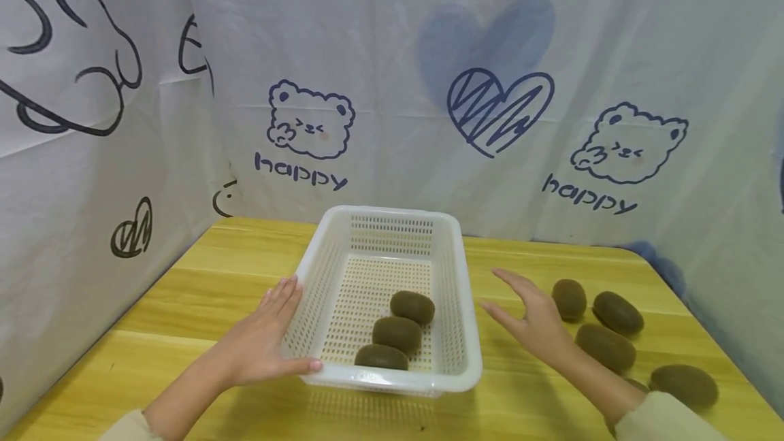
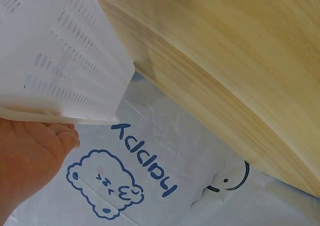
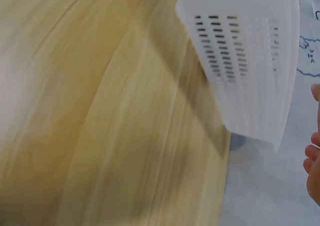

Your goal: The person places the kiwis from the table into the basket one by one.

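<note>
A white plastic basket [image 1: 465,305] with slotted walls stands on the wooden table, three brown kiwis [image 1: 397,335] lying inside near its front. My left hand [image 1: 260,342] rests against the basket's near left corner. Its extended fingers touch the left side and its thumb lies along the front rim. In the left wrist view the same hand [image 2: 35,153] is at the basket's rim. To the right of the basket, my right hand [image 1: 539,325] hovers with thumb and fingers spread apart, holding nothing. Several more kiwis [image 1: 605,348] lie beyond it on the right, one partly hidden by the forearm.
The yellow wood-grain table [image 1: 184,305] reaches back to a white curtain [image 1: 392,87] printed with hearts, bears and lettering. Another stretch of this cloth hangs along the left side. The table's right edge runs close past the loose kiwis.
</note>
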Tool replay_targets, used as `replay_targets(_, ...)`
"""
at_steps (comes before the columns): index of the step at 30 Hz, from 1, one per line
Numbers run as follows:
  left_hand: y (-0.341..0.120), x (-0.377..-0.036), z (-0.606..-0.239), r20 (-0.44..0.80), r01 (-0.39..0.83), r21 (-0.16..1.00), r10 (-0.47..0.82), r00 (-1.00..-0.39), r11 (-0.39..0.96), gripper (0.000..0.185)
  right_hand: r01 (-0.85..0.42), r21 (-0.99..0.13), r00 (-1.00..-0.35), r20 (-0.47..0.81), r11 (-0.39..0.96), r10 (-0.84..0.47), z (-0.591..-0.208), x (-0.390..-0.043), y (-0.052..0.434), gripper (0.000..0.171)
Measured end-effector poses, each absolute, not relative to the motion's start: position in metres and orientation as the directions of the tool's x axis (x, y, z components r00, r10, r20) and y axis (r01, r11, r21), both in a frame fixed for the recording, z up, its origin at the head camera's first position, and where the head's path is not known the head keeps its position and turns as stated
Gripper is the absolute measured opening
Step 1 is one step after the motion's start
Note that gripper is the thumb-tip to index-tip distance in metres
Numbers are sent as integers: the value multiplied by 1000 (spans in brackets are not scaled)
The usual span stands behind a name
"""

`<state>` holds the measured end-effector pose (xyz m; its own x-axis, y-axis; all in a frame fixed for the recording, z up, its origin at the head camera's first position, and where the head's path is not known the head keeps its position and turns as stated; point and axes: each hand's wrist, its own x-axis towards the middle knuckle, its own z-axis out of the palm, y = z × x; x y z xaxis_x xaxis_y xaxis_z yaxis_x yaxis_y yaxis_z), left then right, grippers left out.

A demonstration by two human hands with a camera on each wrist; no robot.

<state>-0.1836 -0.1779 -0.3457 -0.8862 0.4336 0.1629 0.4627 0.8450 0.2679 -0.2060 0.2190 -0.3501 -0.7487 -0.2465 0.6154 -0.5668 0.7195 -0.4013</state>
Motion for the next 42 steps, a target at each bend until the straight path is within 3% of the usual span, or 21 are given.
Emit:
replay_targets(17, -178, -186, -347, 155, 466, 269, 439, -885, 843, 113, -415, -421, -823, 552, 806, -135, -359, -189, 264, 55)
replay_targets(32, -178, -184, -346, 161, 470, 262, 442, -883, 843, 114, -359, -387, -810, 582, 849, -78, -376, -185, 310, 56)
replay_targets(42, -178, -184, -346, 163, 475, 254, 447, -880, 843, 114, -240, -456, -926, 371, 857, -62, -379, -179, 342, 61)
